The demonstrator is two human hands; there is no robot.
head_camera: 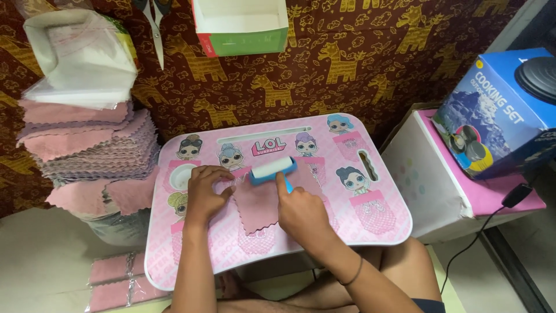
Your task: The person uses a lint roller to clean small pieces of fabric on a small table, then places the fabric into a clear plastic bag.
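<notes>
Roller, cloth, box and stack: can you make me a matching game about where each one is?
Things:
1. roller
2. pink cloth
3. blue box
4. cloth stack

Places:
A. left of the lap table
B. flat under the left hand
C. on the white box at the right
D. at the cloth's top edge, handle in the right hand

Pairs: 1-D, 2-B, 3-C, 4-A

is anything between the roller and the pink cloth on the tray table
Nothing visible. The right hand holds the blue-handled lint roller straight on the top edge of the pink cloth, while the left hand presses the cloth's left side flat on the lap table.
</notes>
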